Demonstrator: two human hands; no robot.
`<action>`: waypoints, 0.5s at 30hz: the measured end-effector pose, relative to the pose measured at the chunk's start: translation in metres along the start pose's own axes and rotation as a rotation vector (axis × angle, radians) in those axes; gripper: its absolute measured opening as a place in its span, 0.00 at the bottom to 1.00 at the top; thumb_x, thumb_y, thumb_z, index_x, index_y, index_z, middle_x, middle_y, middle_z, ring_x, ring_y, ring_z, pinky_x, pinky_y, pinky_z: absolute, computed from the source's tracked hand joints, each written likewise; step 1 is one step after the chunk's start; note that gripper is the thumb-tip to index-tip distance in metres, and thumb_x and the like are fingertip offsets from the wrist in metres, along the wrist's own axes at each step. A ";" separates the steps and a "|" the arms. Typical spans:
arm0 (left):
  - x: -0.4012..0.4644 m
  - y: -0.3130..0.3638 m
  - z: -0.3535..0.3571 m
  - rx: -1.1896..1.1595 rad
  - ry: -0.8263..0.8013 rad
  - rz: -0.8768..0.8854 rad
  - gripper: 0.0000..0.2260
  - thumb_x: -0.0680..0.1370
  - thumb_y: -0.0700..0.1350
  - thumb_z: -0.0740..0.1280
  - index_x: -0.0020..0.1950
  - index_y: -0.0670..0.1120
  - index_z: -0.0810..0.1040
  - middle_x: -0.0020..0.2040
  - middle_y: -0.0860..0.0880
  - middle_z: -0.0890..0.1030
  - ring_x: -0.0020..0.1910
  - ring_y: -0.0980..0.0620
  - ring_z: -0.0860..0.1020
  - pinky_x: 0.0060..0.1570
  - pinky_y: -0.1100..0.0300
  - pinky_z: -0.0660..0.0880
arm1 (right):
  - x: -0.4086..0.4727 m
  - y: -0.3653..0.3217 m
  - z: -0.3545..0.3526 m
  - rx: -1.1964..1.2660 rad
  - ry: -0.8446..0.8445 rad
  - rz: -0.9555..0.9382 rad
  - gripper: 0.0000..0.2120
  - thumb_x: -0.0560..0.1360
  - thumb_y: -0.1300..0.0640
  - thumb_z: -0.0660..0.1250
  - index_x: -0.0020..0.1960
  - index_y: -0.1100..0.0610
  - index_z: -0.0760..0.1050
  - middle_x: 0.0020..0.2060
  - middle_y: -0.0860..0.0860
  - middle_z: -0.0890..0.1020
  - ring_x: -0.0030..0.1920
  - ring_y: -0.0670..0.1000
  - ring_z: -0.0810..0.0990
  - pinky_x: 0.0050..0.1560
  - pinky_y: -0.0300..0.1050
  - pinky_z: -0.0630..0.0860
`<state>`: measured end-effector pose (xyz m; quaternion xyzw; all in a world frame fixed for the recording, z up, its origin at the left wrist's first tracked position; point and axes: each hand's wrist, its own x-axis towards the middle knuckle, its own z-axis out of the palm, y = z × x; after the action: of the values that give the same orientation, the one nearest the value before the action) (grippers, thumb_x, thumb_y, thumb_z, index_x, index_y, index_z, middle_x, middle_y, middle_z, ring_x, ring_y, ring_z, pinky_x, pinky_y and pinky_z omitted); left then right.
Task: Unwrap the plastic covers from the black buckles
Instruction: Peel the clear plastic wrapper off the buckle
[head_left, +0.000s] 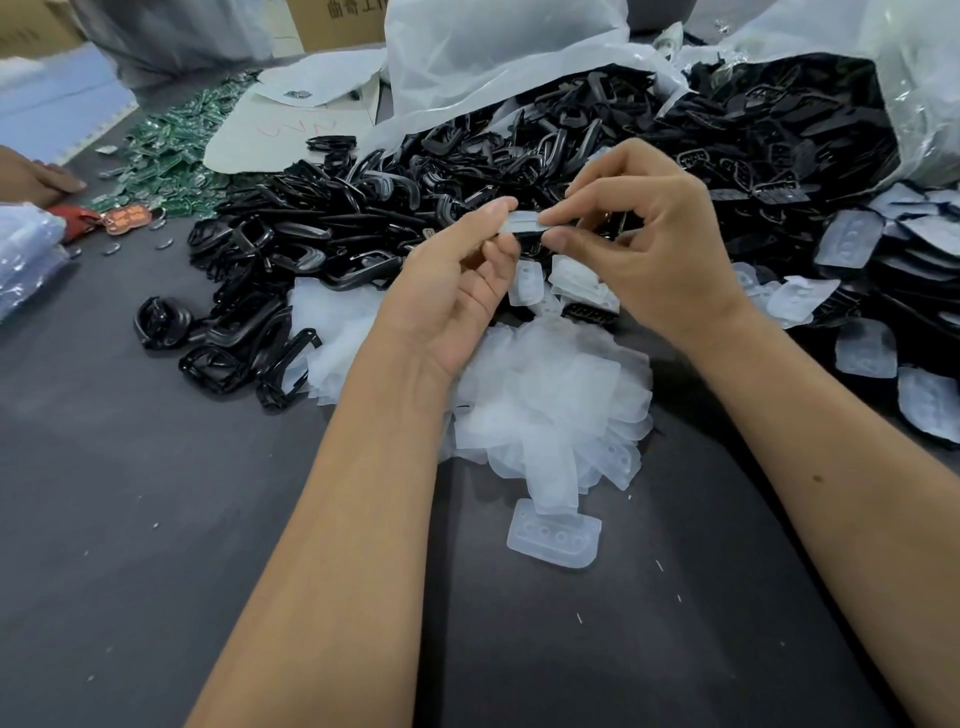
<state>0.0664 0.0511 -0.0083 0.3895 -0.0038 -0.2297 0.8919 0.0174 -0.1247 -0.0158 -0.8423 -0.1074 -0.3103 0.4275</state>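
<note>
Above the table, my left hand (462, 280) and my right hand (639, 244) pinch one covered buckle (524, 222) between them, each at one end. It is seen edge-on: a pale plastic cover over a black piece. Below my hands lies a heap of removed clear covers (550, 395), with one loose cover (553, 532) nearer me. A big pile of bare black buckles (322, 228) spreads to the left and behind. Still-covered buckles (852, 239) lie stacked at the right.
Open plastic sacks (498, 57) of black parts stand at the back. Green circuit boards (171, 150) lie at the back left, beside another person's hand (36, 179). A clear bag (26, 249) sits at the left edge. The dark table (130, 519) extends toward me.
</note>
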 end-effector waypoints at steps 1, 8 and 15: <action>0.000 0.000 0.001 -0.014 -0.008 -0.011 0.07 0.82 0.36 0.68 0.50 0.33 0.82 0.39 0.41 0.81 0.34 0.54 0.79 0.32 0.70 0.76 | 0.000 -0.001 0.000 -0.011 0.025 -0.014 0.06 0.75 0.58 0.79 0.50 0.59 0.87 0.50 0.59 0.81 0.48 0.56 0.81 0.49 0.46 0.80; 0.001 -0.005 0.001 0.279 0.002 0.114 0.09 0.83 0.43 0.68 0.48 0.40 0.83 0.44 0.44 0.83 0.41 0.51 0.82 0.42 0.64 0.80 | 0.002 -0.007 0.006 0.525 -0.002 0.509 0.08 0.78 0.56 0.75 0.40 0.53 0.84 0.38 0.49 0.83 0.39 0.45 0.79 0.38 0.42 0.77; 0.001 -0.011 0.004 0.400 0.052 0.179 0.09 0.83 0.41 0.68 0.45 0.43 0.84 0.39 0.47 0.81 0.36 0.55 0.79 0.39 0.66 0.78 | 0.001 -0.001 0.001 0.831 -0.117 0.661 0.03 0.77 0.58 0.73 0.46 0.56 0.85 0.45 0.53 0.86 0.44 0.49 0.83 0.43 0.43 0.79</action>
<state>0.0615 0.0413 -0.0136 0.5624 -0.0608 -0.1339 0.8137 0.0182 -0.1233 -0.0148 -0.6070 0.0263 -0.0428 0.7931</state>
